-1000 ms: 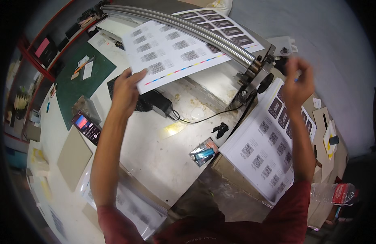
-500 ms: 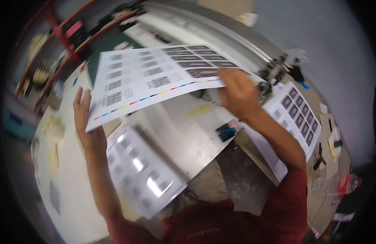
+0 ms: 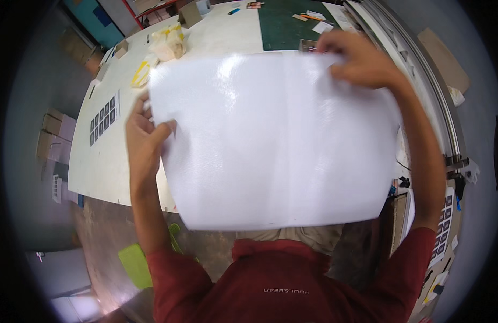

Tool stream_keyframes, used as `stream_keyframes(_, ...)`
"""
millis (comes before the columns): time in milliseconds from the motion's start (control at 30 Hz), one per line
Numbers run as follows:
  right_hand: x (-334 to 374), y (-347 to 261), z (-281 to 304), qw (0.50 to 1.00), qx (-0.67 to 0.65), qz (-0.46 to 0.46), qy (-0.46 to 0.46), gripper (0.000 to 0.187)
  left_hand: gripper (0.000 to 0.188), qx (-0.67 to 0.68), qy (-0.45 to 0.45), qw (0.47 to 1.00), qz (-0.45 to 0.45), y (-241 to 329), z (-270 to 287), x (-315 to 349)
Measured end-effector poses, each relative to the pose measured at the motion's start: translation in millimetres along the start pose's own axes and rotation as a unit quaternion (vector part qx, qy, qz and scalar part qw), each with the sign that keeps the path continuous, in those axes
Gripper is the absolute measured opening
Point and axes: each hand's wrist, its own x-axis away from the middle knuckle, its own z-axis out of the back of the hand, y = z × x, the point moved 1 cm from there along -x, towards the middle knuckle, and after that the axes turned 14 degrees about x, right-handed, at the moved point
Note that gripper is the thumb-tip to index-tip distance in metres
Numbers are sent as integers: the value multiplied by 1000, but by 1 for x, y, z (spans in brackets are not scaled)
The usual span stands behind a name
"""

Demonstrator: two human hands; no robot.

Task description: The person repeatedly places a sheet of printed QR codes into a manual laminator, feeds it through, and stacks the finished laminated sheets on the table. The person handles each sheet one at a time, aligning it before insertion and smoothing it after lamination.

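A large glossy white sheet (image 3: 276, 145) spans the space in front of me, its blank face showing and light glaring off its upper left. With the thumb on top and the fingers mostly behind the edge, my left hand (image 3: 146, 134) grips the left side. At the upper right edge, my right hand (image 3: 362, 62) is closed on the sheet, slightly blurred, fingers bent over the far edge. What lies under the sheet is hidden.
The white table (image 3: 216, 37) carries a printed sheet (image 3: 104, 121) at left, a plastic bag (image 3: 168, 43) and a green cutting mat (image 3: 286, 27) at the back. A long metal rail (image 3: 421, 70) runs along the right. Another printed sheet (image 3: 445, 226) lies low right; a green chair (image 3: 136, 264) stands lower left.
The sheet showed its printed face with codes and dark panels; now its blank face shows. My view has swung left. Both hands still hold the sheet, the right now at its far edge.
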Motion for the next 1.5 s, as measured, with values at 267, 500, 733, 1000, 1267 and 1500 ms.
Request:
stream_keyframes(267, -56, -34, -219, 994, 63, -18, -90, 38, 62, -9, 78, 975, 209, -154, 106, 19)
stream_keyframes(500, -74, -23, -210, 987, 77, -12, -139, 36, 63, 41, 90, 973, 210, -181, 109, 10)
stream_keyframes(733, -128, -9, -230, 987, 28, -46, -149, 57, 65, 67, 66, 969, 229, -194, 120, 9)
stream_keyframes(1000, -174, -2, -298, 968, 169, 5, -185, 79, 69, 44, 41, 966, 252, -207, 132, 5)
stream_keyframes(1267, -155, 37, -241, 952, 225, 75, 193, 38, 53, -223, 57, 973, -5, -153, 71, 25)
stream_keyframes(1500, -34, 39, -94, 863, 78, -232, 442, 49, 45, -221, -105, 965, -90, -117, 13, 87)
